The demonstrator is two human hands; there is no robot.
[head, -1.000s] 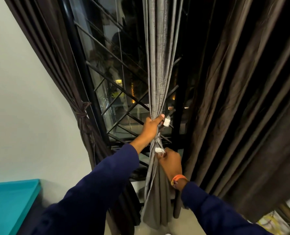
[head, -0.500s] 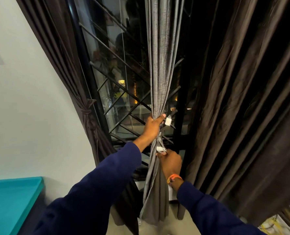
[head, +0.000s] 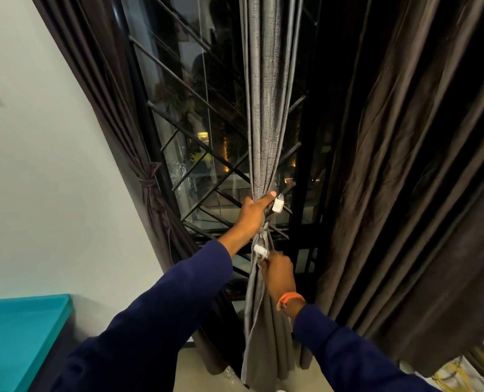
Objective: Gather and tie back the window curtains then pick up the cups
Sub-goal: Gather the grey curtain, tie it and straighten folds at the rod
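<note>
The grey curtain (head: 266, 114) hangs in the middle of the window, already gathered into 1 narrow bunch, with a thin tie-back (head: 263, 230) wound round its waist. The left hand (head: 253, 213) grips the bunch just above the tie; the right hand (head: 277, 271) just below pinches a white end of the tie (head: 260, 250). The knot looks unfinished. At far left, 1 brown curtain (head: 147, 188) is already tied; the brown curtain on the right (head: 405, 193) hangs loose. No cups are in view, so picking them up remains.

Window grille (head: 195, 154) and brown curtain (head: 405, 193) flank the grey curtain (head: 269, 108).
</note>
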